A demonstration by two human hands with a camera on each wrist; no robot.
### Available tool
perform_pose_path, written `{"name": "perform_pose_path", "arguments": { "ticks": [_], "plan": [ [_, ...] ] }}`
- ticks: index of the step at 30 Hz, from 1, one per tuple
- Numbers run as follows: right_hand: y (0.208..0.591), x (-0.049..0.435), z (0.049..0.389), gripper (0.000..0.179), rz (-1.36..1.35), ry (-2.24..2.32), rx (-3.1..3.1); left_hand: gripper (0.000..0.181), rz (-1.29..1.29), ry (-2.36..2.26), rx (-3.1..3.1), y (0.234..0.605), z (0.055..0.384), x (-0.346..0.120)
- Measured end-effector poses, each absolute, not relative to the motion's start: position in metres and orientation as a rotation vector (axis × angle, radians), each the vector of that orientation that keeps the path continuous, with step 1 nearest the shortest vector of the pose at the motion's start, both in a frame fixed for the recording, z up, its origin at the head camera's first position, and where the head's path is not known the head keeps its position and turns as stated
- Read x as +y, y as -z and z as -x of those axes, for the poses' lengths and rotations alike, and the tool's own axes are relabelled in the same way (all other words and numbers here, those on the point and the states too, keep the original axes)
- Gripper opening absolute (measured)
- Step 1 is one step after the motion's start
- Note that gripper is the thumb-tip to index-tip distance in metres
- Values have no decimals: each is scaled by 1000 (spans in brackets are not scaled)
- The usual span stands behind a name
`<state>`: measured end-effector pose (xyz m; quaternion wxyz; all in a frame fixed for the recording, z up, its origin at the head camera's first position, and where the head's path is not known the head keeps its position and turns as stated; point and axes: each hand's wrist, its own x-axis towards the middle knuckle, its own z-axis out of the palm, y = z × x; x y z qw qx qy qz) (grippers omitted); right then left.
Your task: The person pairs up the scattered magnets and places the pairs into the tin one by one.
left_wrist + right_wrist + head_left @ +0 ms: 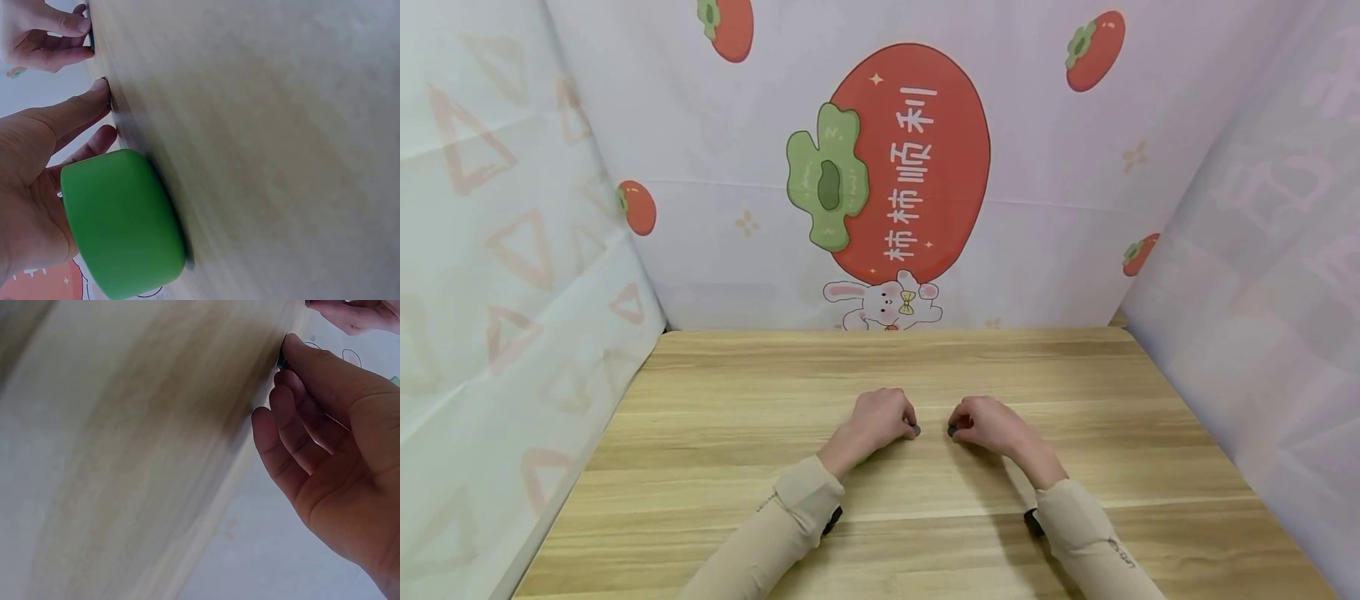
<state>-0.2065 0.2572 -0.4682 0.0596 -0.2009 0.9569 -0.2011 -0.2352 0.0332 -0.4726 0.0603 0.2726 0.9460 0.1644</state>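
Note:
My left hand [878,419] is low over the wooden table [925,542], pinching a small grey round piece [916,430] between thumb and fingertips. Facing it across a short gap, my right hand [992,425] pinches a small dark round piece [952,431]. Both pieces are at the table surface, mostly covered by fingers, so their kind is unclear. In the left wrist view a smooth green object [122,222] with rounded sides sits beneath the left palm. The head view hides it, and I cannot tell whether the other fingers touch it.
A white cloth [700,250] printed with persimmons and a rabbit hangs behind the table's far edge. Patterned cloth walls [497,250] stand on both sides. Dark wrist devices [1034,523] show at the beige sleeves [1075,517].

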Motion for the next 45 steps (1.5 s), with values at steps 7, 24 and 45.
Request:
{"name": "perform_pose_path", "arguments": {
  "ticks": [7,24,45],
  "plan": [
    [470,252,208,9,662,574,2889,7,-836,-511,2867,474,235,32],
    [470,231,211,11,726,574,2875,8,-842,-544,2866,472,232,31],
    [469,217,215,7,730,639,2859,7,-863,-572,2868,473,234,32]
  ]
}}
